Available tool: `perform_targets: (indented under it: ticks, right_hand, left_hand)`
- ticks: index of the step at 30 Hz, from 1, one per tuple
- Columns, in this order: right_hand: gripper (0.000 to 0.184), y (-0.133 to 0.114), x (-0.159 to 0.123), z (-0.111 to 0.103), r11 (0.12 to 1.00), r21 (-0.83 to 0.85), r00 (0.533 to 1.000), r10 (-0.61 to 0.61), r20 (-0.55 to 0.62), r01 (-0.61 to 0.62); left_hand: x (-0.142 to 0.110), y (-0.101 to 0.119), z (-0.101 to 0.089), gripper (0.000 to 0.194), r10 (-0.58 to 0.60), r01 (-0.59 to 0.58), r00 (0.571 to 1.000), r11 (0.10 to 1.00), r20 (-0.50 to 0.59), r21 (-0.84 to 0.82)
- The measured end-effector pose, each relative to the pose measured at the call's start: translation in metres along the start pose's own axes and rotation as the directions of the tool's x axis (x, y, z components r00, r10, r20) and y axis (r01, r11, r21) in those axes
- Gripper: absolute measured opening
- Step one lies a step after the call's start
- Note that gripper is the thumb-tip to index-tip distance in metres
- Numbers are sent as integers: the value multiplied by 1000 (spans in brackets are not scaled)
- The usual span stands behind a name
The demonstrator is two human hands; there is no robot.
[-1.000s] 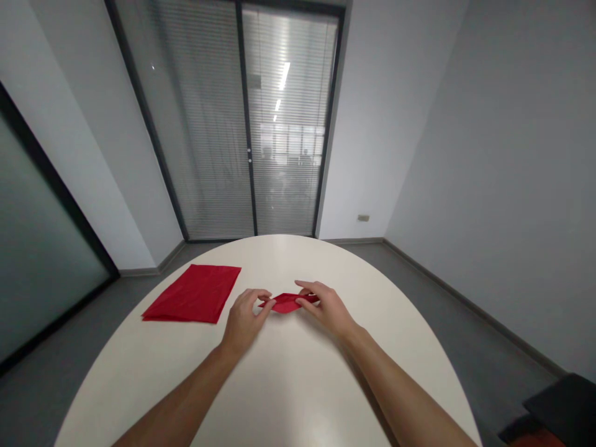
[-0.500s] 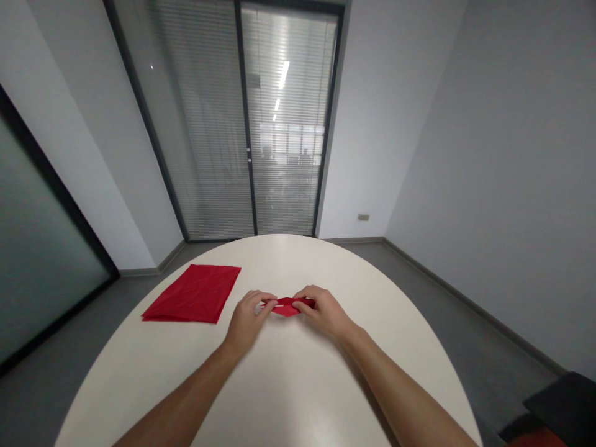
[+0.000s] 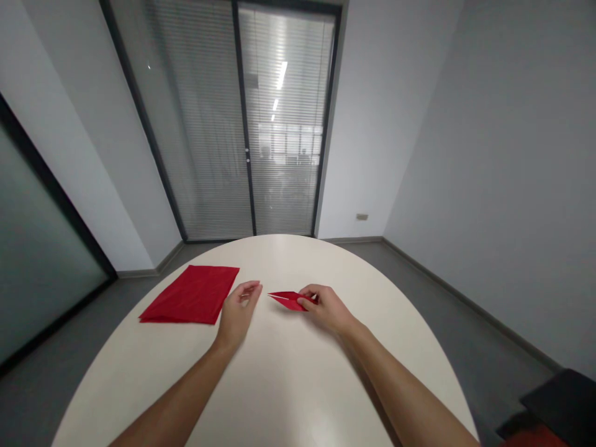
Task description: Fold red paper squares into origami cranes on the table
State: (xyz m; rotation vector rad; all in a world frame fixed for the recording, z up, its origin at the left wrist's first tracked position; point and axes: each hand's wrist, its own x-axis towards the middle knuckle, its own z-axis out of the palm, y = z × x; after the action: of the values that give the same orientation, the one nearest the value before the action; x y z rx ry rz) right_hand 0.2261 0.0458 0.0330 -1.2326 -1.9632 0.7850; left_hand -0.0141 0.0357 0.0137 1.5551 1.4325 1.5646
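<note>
A small folded piece of red paper (image 3: 289, 299) with a narrow point at its left end is held just above the white table. My right hand (image 3: 326, 308) pinches its right end between thumb and fingers, which cover that part. My left hand (image 3: 236, 311) is a short way left of the paper's point, apart from it. Its fingers are loosely curved with the thumb near the fingertips, and nothing shows between them. Left of this hand lies a stack of flat red sheets (image 3: 190, 295), its right edge close to the fingers.
The round white table (image 3: 274, 379) spans the view. Beyond it stand a glass door with blinds (image 3: 286, 186) and pale walls. A dark chair-like object (image 3: 561, 397) is at the lower right, off the table.
My left hand has let go of the folded paper and moved left, toward the red stack. The paper stays in my right hand, its pointed left end now exposed.
</note>
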Motion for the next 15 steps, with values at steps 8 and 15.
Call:
perform_targets:
  ticks: [8,15]
  right_hand:
    - [16,-24,-10,14,952,-200,971,-213,112,232]
    - [23,-23,-6,9,987,-52,977,-143,159,153]
  left_hand:
    - [-20,13,5,8,343,-462,852,849,396,257]
    - [-17,14,1,17,273,-387,900,859,340,335]
